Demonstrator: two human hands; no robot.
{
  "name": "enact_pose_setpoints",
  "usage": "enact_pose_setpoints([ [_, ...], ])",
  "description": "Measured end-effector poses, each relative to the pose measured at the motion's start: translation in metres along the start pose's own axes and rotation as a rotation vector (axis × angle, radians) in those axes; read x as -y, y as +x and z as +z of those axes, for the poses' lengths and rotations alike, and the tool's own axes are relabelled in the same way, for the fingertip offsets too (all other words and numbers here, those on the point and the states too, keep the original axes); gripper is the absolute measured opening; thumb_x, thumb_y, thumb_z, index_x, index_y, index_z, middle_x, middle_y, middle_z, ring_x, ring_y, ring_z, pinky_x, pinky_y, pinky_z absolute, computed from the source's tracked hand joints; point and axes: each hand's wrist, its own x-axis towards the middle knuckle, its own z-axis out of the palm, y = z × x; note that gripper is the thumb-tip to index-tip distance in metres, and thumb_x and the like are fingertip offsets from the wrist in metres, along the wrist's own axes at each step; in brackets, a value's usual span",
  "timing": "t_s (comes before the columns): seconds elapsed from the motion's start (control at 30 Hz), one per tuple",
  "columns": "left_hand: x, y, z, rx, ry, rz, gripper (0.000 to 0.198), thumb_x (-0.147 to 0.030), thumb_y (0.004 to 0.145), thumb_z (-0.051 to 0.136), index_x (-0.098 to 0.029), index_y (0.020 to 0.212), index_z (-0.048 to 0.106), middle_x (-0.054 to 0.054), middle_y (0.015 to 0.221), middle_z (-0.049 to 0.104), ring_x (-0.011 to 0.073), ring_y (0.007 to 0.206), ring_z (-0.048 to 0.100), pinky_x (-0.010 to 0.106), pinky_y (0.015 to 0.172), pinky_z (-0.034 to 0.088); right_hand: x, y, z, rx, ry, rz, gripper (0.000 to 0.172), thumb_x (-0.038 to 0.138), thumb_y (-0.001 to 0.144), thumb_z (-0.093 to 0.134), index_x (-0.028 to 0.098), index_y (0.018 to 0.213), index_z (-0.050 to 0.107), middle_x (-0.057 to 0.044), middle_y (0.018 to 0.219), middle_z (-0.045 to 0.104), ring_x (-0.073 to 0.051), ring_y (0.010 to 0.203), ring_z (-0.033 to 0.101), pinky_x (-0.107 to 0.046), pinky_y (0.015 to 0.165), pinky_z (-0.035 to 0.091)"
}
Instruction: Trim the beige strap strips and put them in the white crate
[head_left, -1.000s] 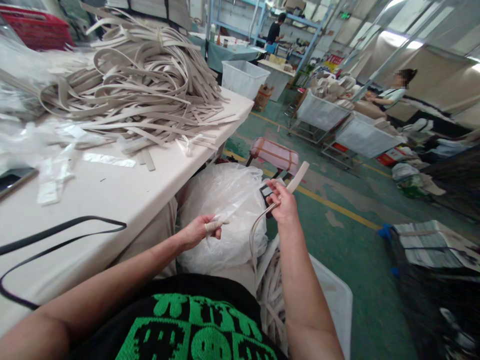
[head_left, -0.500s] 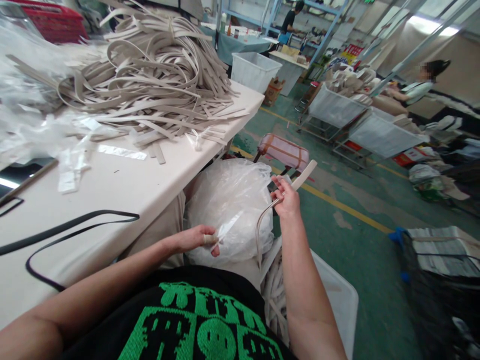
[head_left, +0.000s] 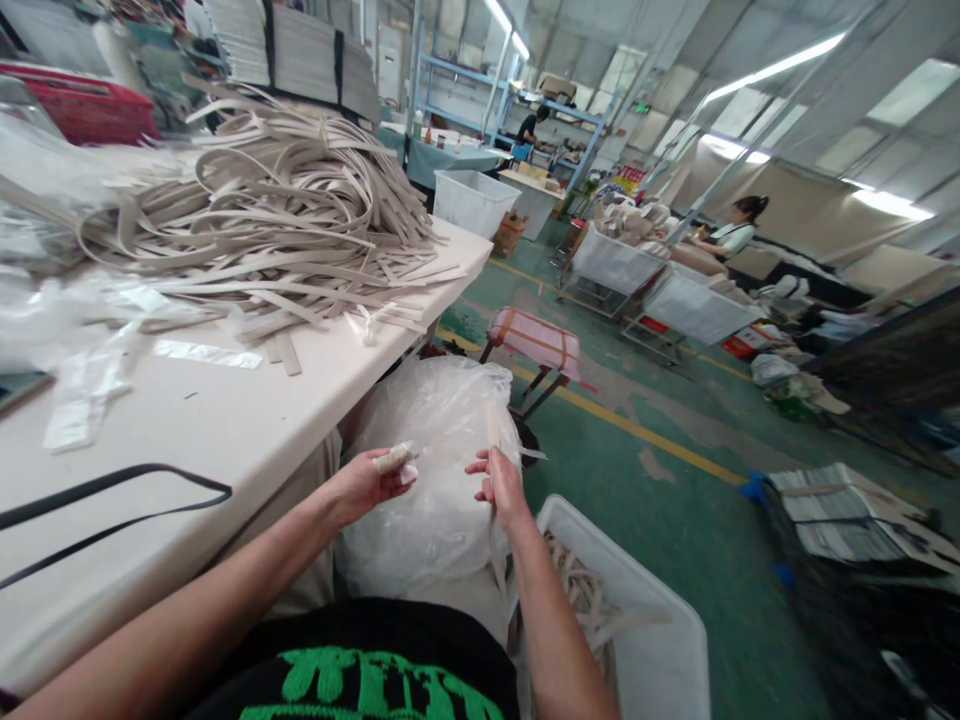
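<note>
My left hand (head_left: 366,484), with beige tape around a finger, pinches a crumpled bit of whitish film (head_left: 409,462). To its right, my right hand (head_left: 501,487) is closed on a beige strap (head_left: 493,425) whose end sticks up above the fingers. A thin pale strip (head_left: 534,455) pokes out to the right behind that hand; I cannot tell whether it is held. Both hands are over a large clear plastic bag (head_left: 427,510) beside the table. A big heap of beige straps (head_left: 300,210) lies on the table (head_left: 187,420).
A white bin (head_left: 667,610) with loose straps stands at my right. Clear plastic pieces (head_left: 82,390) and a black cord (head_left: 172,470) lie on the table. Beyond are a pink padded stool (head_left: 534,338), filled carts (head_left: 697,305) and two people working further off.
My view has tipped up and turned. The film in my left hand has gone from a stretched strip to a crumpled wad. My right hand has moved closer to the left, still with the strap.
</note>
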Motion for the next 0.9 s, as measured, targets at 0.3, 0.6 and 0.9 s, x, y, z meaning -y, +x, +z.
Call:
enact_pose_setpoints([
  [0.3,-0.01,-0.006,0.028,-0.078,-0.269,-0.022,0.012,-0.017,0.093,0.057,-0.012,0.089,0.066,0.004,0.075,0.071,0.0116,0.064,0.068,0.024,0.067,0.057,-0.023,-0.104,0.013,0.38,-0.257,-0.066,0.041,0.054,0.096,0.044,0.015,0.091,0.057,-0.002,0.073,0.065,-0.006,0.042,0.048,-0.019,0.045,0.039],
  [0.6,0.003,0.0,0.028,-0.12,-0.345,0.122,0.02,-0.02,0.076,0.079,-0.016,0.075,0.06,-0.005,0.059,0.06,0.0089,0.049,0.059,0.022,0.057,0.053,-0.02,-0.129,0.031,0.427,-0.398,-0.118,0.036,0.048,0.098,0.041,0.017,0.089,0.057,-0.001,0.073,0.065,-0.007,0.043,0.05,-0.019,0.044,0.039],
  [0.9,0.004,-0.003,0.032,-0.155,-0.331,0.126,0.016,-0.021,0.084,0.07,-0.014,0.073,0.061,-0.001,0.06,0.063,0.0091,0.05,0.059,0.021,0.057,0.053,-0.025,-0.126,0.036,0.412,-0.442,-0.156,0.034,0.045,0.099,0.04,0.018,0.088,0.057,-0.001,0.074,0.066,-0.008,0.045,0.052,-0.019,0.046,0.04],
])
